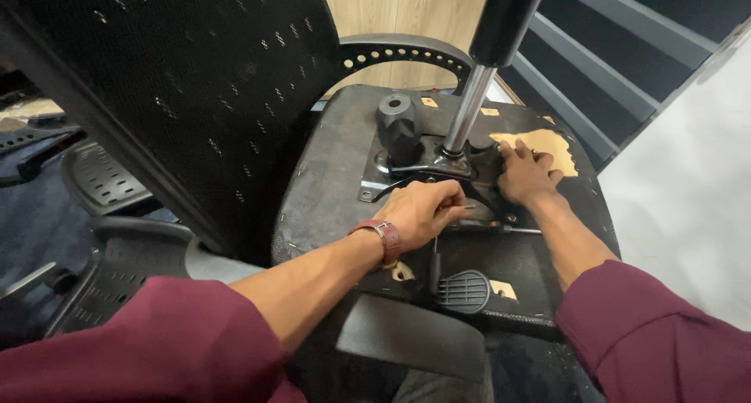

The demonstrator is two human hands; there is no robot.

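Note:
An office chair lies upturned, the black underside of its seat (pixel 328 176) facing me. A black metal mechanism plate (pixel 415 168) is fixed to it, with a chrome gas cylinder (pixel 468 109) rising from its middle and a black knob (pixel 397 125) beside it. My left hand (pixel 422 211), with a brown strap on its wrist, is closed on a thin metal tool at the plate's near edge. My right hand (pixel 526 174) presses flat on the plate's right side, fingers together. What lies under either hand is hidden.
The mesh backrest (pixel 180 90) fills the upper left. A perforated armrest (pixel 403 52) curves behind the seat, and another armrest (pixel 102 180) lies at left. A ribbed lever paddle (pixel 463 292) sits near me. A torn paper label (pixel 547 146) is by my right hand. White floor at right.

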